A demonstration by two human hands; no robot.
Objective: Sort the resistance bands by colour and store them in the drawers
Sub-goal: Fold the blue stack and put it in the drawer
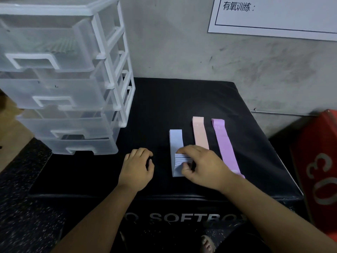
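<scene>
Three flat resistance bands lie side by side on a black padded box [182, 106]. The pale blue band [176, 139] is on the left, the peach band [200, 133] in the middle, and the purple band [225, 143] on the right. My right hand [202, 165] pinches the blue band near its lower end, bunching it between thumb and fingers. My left hand [137, 168] rests on the box with fingers loosely curled, holding nothing. A clear plastic drawer unit [60, 79] stands at the left, its drawers pulled partly out.
A grey wall runs behind the box, with a white paper sign [273, 15] at the upper right. A red box [321, 170] with white numerals stands to the right. Speckled dark flooring [27, 207] lies below left.
</scene>
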